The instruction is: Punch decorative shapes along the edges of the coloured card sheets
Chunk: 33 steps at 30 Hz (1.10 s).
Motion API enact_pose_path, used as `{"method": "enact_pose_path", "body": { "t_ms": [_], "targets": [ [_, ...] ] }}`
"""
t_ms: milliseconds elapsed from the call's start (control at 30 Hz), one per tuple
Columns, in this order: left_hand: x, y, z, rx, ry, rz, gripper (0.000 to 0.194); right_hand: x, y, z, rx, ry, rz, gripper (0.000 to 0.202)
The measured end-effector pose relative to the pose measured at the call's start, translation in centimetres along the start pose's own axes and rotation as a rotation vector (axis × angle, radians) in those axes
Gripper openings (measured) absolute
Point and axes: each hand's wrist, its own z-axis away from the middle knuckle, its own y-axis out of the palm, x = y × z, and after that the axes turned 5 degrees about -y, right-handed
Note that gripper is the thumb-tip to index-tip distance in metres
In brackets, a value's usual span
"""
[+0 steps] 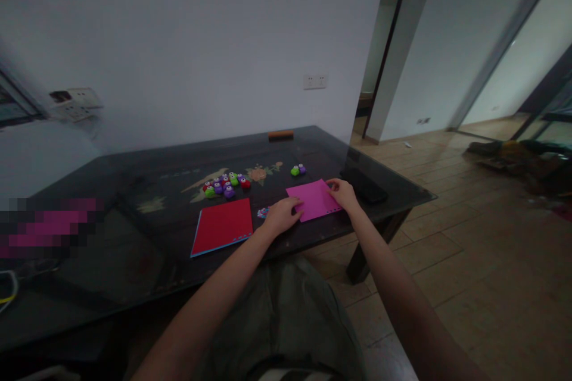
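A pink sheet of paper (311,201) with a row of small dark marks along its near edge is between my hands at the table's front. My left hand (282,216) grips its left edge, fingers curled and thumb against the paper. At the right edge, my right hand (343,194) pinches the sheet between thumb and fingers. A small patterned piece in blue, white and red (262,213) lies beside my left hand, partly covered by it. Further left rests a red sheet (223,226), with a blue edge showing beneath it.
Several red, green and purple googly-eyed toys (226,183) cluster behind the red sheet. A green and a purple one (298,170) sit behind the pink sheet. A long black object (364,186) lies right, and a brown bar (280,136) at the dark table's (147,190) back edge.
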Motion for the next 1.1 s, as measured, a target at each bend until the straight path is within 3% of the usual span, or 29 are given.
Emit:
{"method": "enact_pose_path", "body": {
  "t_ms": [233, 500, 1100],
  "targets": [
    [-0.07, -0.05, 0.03, 0.003, -0.001, -0.007, 0.037, -0.16, 0.21, 0.12, -0.068, -0.045, 0.011, 0.025],
    [-0.20, -0.15, 0.09, 0.008, -0.007, -0.021, 0.037, -0.38, -0.12, 0.39, -0.250, 0.011, -0.049, 0.024],
    [0.34, 0.35, -0.10, -0.024, 0.021, -0.019, 0.037, -0.43, 0.04, 0.44, -0.230, 0.078, -0.196, 0.023]
  ]
}}
